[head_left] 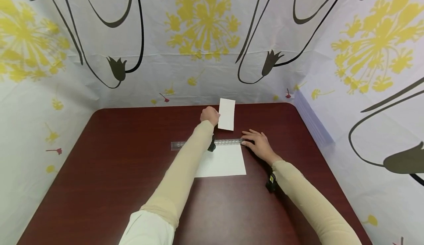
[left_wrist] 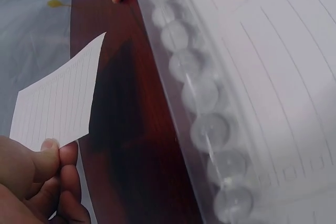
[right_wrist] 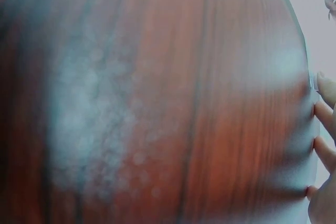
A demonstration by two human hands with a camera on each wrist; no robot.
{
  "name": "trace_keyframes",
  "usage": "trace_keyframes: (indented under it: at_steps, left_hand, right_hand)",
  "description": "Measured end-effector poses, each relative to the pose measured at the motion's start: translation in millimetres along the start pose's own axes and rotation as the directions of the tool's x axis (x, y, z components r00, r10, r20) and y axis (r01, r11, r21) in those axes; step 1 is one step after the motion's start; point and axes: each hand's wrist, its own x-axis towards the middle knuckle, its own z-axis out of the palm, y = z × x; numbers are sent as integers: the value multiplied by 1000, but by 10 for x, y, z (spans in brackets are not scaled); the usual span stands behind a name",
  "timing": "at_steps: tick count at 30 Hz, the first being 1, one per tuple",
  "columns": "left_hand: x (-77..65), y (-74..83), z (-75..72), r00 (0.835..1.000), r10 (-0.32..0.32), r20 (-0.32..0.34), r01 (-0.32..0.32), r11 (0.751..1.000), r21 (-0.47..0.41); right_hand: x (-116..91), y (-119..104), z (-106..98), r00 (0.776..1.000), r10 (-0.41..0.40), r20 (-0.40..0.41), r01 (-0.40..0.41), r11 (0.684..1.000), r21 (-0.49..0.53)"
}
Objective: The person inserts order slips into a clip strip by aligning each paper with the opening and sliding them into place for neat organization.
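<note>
My left hand [head_left: 210,115] pinches a small piece of lined paper [head_left: 226,114] between thumb and fingers, near the table's far edge. In the left wrist view this lined piece [left_wrist: 60,98] is raised and slightly bent. A clear plastic ruler [head_left: 228,141] with a row of round shapes lies across the top of a larger white sheet [head_left: 222,162]. In the left wrist view, printed lines cover that sheet [left_wrist: 283,77]. My right hand [head_left: 260,145] rests at the ruler's right end, fingers spread. The right wrist view catches only its fingers [right_wrist: 325,114] at the edge.
A dark red-brown table [head_left: 132,134] with rounded far corners lies under everything. Behind and beside it hangs a white cloth [head_left: 198,75] with yellow flowers and dark stems. Black wrist cameras sit at both wrists, the right one [head_left: 271,182] beside the sleeve.
</note>
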Motion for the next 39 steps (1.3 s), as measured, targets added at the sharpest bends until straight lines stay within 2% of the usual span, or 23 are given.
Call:
trace_keyframes:
  at_steps: [9, 18, 25, 32, 39]
  left_hand:
    - [-64, -219, -317, 1000, -12, 3, 12, 1000, -25]
    - [-78, -608, -629, 999, -26, 23, 27, 997, -74]
    - [-76, -911, -813, 996, -89, 10, 90, 988, -125]
    - [-104, -1145, -1004, 994, -112, -9, 111, 988, -104]
    - [-145, -1282, -1132, 993, -117, -32, 113, 989, -94]
  right_hand:
    - [-12, -14, -3, 1000, 9, 3, -9, 1000, 5]
    - [-7, -17, -4, 1000, 2, 1, -2, 1000, 0]
    - [-12, -2, 7, 1000, -4, 4, 4, 1000, 7]
    - [-22, -25, 7, 1000, 2, 7, -2, 1000, 21]
    - [-23, -10, 13, 1000, -6, 0, 6, 1000, 12]
